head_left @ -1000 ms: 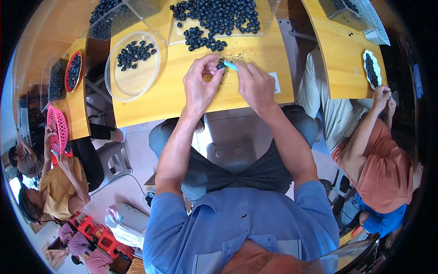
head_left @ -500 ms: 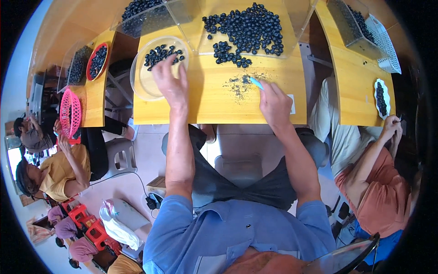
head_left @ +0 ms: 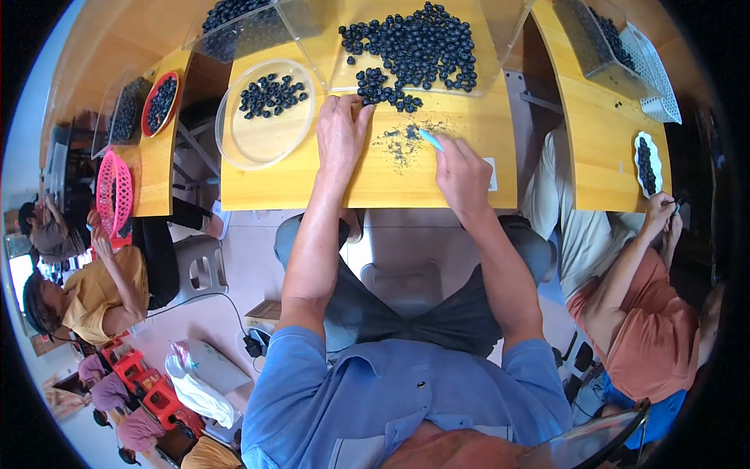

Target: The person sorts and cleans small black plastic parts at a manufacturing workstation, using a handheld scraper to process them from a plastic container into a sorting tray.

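Observation:
At the left edge of the loose pile of dark, blueberry-like balls [head_left: 418, 47], my left hand [head_left: 341, 137] reaches in from the front. Its thumb and forefinger close around one ball at the pile's near corner, partly hidden by the fingers. My right hand [head_left: 462, 176] grips a light blue pen-like tool [head_left: 430, 139], whose tip points left over dark crumbs [head_left: 402, 142] scattered on the yellow table. Left of my left hand lies a round clear plastic dish [head_left: 262, 156] with several of the dark balls [head_left: 272, 95] inside.
A clear bin [head_left: 250, 39] of dark balls stands far left, and a small white card [head_left: 491, 173] lies right of my right hand. Co-workers sit at tables on both sides, near a pink basket [head_left: 116, 191], a red bowl [head_left: 148, 109] and a white scalloped dish [head_left: 655, 164].
My left hand has moved right, from over the clear dish to the left edge of the pile, and its fingers have closed in. My right hand keeps the blue tool in nearly the same place.

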Available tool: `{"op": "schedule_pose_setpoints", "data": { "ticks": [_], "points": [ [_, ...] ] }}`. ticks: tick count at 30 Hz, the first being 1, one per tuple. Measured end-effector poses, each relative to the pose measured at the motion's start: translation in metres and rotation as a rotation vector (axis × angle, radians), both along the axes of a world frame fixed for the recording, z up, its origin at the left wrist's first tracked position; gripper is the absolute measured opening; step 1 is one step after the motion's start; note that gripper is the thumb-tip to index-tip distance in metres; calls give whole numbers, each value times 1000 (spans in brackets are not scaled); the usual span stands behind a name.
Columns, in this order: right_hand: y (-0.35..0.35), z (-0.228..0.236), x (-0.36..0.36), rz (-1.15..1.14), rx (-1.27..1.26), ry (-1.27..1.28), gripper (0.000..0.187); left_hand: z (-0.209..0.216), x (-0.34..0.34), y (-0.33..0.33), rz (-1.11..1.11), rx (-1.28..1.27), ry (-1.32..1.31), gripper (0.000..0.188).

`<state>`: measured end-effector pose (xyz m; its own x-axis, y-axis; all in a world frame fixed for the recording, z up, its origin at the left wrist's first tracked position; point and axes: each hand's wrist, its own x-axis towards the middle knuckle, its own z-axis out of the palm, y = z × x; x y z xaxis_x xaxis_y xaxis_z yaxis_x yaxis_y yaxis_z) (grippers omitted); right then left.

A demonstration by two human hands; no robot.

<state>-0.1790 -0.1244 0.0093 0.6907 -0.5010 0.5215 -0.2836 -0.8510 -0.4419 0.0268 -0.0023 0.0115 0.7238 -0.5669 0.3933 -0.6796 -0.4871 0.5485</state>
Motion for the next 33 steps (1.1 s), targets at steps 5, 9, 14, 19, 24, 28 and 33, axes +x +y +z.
{"op": "schedule_pose_setpoints", "data": {
  "ticks": [5,9,14,19,24,28,33],
  "points": [
    [1,3,0,7,7,16,27,-1,0,-1,-5,-31,25,27],
    [0,-1,-1,4,1,-5,27,2,-6,-6,-35,-163,119,25],
    [4,7,1,-4,66,-4,24,0,-25,-4,-115,-307,165,25],
    [2,5,2,-10,69,-27,23,8,-46,-8,-269,-387,182,22],
    [0,4,1,-29,33,25,26,14,-57,-5,-307,-388,297,22],
    [0,3,1,-28,37,29,25,13,-58,-5,-275,-336,369,22],
    [-1,1,2,-10,73,-17,25,3,-59,-9,-255,-520,547,20]
  ]
}}
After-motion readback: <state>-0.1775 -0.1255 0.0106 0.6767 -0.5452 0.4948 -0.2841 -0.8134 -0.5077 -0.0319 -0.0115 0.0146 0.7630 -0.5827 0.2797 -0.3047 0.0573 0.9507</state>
